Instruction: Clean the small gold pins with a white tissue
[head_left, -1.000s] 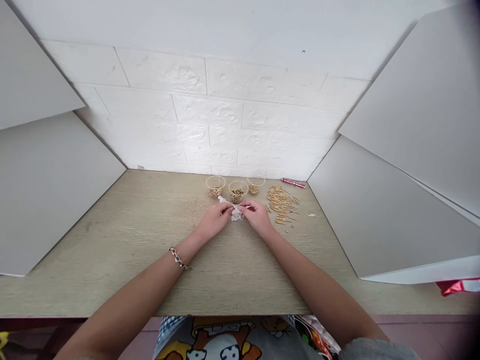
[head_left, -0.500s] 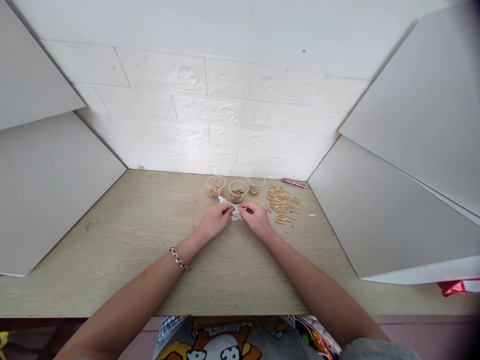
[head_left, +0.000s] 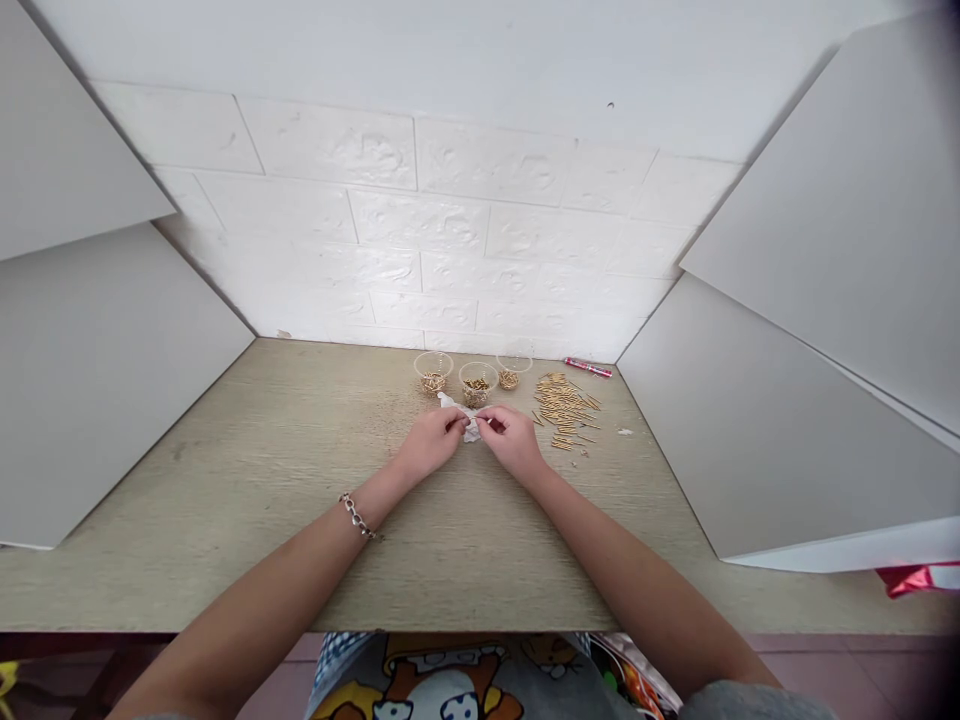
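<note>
My left hand [head_left: 433, 444] and my right hand [head_left: 513, 440] meet near the back of the table, with a crumpled white tissue [head_left: 470, 424] between them. The fingertips of both hands pinch its edges, and part of it is hidden behind my fingers. Just beyond the tissue stand three clear plastic cups holding small gold-coloured pieces; the middle cup [head_left: 478, 385] is nearest my hands. To the right of my right hand lies a loose pile of thin gold-coloured rods [head_left: 561, 410]. A chain bracelet [head_left: 357, 516] circles my left wrist.
The light wood-grain tabletop [head_left: 225, 480] is walled by white brick-textured panelling [head_left: 420, 220] at the back and grey-white side panels [head_left: 105, 380]. A red-and-white tube [head_left: 587, 367] lies by the back wall. A small white scrap [head_left: 625, 432] lies at right.
My hands stay on the tissue, with my right hand sitting slightly nearer me. The whole view has shifted very slightly.
</note>
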